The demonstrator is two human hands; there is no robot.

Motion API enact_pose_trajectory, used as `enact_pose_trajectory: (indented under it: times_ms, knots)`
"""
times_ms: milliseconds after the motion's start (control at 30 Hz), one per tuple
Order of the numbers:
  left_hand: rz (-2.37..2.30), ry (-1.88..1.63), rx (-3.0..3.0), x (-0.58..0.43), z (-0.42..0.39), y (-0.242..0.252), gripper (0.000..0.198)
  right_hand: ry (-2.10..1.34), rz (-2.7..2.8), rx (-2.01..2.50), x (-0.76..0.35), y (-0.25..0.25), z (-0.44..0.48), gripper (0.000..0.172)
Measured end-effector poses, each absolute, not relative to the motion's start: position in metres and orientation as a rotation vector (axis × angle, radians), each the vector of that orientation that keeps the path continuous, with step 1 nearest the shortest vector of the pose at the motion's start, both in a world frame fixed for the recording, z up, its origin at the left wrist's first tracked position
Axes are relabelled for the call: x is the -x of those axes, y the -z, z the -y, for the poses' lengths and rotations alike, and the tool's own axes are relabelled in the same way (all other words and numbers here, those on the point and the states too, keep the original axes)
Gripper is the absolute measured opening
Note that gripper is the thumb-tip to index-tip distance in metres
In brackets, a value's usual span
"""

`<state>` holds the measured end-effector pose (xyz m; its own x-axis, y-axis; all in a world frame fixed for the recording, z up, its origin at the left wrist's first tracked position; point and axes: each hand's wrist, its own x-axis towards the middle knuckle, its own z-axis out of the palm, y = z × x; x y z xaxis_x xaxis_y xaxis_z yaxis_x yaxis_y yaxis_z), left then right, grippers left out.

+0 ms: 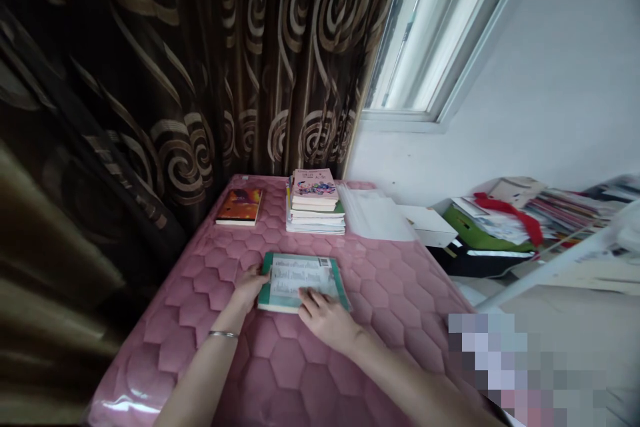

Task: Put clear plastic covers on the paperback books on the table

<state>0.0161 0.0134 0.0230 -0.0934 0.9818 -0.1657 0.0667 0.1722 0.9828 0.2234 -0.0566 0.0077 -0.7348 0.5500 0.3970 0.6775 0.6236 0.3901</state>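
A green-bordered book (301,267) with a pale grey panel and a small barcode lies flat on a pink quilted surface (390,287). At its left edge is my left hand (249,285), fingers closed around the side of the book; a silvery bracelet circles that wrist. My right hand (325,317) rests across the lower right of the cover, its fingers stretched out and slightly bent.
Behind stands a stack of books (316,203) with a pink cover on top. An orange book (239,205) lies to its left, clear plastic sleeves (377,213) to its right. A white box (427,225) and piled papers (493,220) are further right. Patterned curtains (280,60) hang behind.
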Motion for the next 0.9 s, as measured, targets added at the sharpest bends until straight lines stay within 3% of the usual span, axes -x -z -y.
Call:
enact_pose_trajectory:
  times_ms: [167,400,567,667,900]
  knots:
    - [-1.505,-1.025,-1.245,-0.019,-0.016,-0.022,0.052,0.588,2.56,1.052,-0.229,-0.003,0.059,0.015]
    - [-1.8,-0.505,-1.814,-0.022,-0.01,-0.047,0.059,0.525,2.451,1.028,-0.238,0.003,0.06,0.021]
    - [-1.533,-0.55,-2.188,-0.024,-0.01,-0.053,0.062,0.157,2.448,1.074,-0.242,-0.011,0.062,0.027]
    - [-1.18,-0.573,-2.213,-0.02,-0.017,-0.043,0.053,-0.109,2.416,1.095,-0.245,-0.02,0.06,0.022]
    - [-1.011,-0.739,-1.948,-0.001,-0.026,-0.03,0.019,-0.472,2.313,1.253,-0.248,-0.038,0.047,0.02]
